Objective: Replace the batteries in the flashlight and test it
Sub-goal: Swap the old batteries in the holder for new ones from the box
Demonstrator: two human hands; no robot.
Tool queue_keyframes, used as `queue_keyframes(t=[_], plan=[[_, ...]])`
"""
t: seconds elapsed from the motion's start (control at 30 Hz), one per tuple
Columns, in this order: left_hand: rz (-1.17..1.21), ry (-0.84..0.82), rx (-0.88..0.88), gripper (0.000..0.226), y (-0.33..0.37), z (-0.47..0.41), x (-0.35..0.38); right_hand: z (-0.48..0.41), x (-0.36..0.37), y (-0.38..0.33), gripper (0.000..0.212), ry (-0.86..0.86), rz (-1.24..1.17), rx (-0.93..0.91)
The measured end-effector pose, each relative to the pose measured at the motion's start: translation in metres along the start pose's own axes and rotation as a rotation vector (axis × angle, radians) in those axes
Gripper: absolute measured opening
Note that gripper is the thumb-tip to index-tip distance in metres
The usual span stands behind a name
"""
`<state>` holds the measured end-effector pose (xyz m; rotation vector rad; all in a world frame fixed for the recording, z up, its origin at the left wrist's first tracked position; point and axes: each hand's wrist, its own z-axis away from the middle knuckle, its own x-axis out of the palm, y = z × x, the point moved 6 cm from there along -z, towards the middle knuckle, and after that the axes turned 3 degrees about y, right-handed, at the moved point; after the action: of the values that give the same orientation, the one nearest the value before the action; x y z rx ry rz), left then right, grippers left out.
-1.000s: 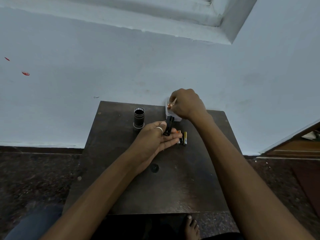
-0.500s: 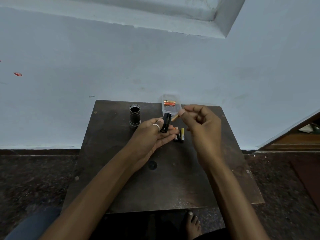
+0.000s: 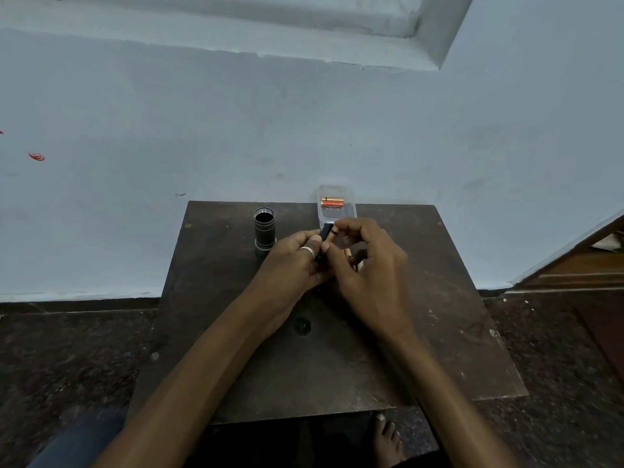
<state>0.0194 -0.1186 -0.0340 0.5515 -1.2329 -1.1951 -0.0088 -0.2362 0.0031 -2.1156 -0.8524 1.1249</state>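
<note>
A black battery holder (image 3: 325, 235) is gripped upright in the left hand (image 3: 297, 261), which is closed around its lower part, a pale ring showing on one finger. An orange battery (image 3: 333, 232) is pinched between thumb and forefinger of the right hand (image 3: 368, 265) and is pressed against the upper end of the holder, so the step in hand is judged to be the loading of a fresh cell into a slot. Whether the cell is already seated cannot be told, since the fingers hide most of it. The flashlight body (image 3: 264, 228) is stood upright on the dark wooden table (image 3: 337, 366), open end upward, just to the left of the hands and apart from them. Further orange batteries (image 3: 332, 202) are seen lying in a clear plastic box (image 3: 337, 214) at the far edge of the table, just beyond the hands. Other cells (image 3: 348, 255), presumably the spent ones, are glimpsed on the table under the right hand. The next move is judged to call for the cell to be aligned with the slot in the correct polarity and pushed home against the spring contact, with the holder held steady; the remaining slots are then to be filled before the holder is slid back into the body.
</note>
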Motion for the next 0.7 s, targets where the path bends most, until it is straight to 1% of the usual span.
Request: queue_keyframes(t=[0.13,0.2,0.33,0.43,0.57,0.7], plan=[[0.000,0.060,0.008,0.025,0.002,-0.004,-0.007,0.003,0.011,-0.004,0.051,-0.124,0.119,-0.107],[-0.007,0.069,0.010,0.025,0.001,-0.004,-0.008,0.003,0.015,-0.003,0.055,-0.160,0.161,-0.143],[-0.088,0.062,0.013,0.027,-0.002,-0.004,-0.010,0.002,0.017,0.005,0.056,-0.192,0.155,-0.080],[-0.117,0.058,0.026,0.026,-0.002,-0.003,-0.009,0.001,0.018,0.005,0.053,-0.189,0.121,-0.074],[-0.134,0.057,0.048,0.027,-0.002,-0.003,-0.008,0.001,0.016,0.003,0.048,-0.156,0.102,-0.141],[-0.117,0.049,0.051,0.022,-0.001,-0.003,-0.009,0.004,0.019,0.000,0.045,-0.145,0.171,-0.256]])
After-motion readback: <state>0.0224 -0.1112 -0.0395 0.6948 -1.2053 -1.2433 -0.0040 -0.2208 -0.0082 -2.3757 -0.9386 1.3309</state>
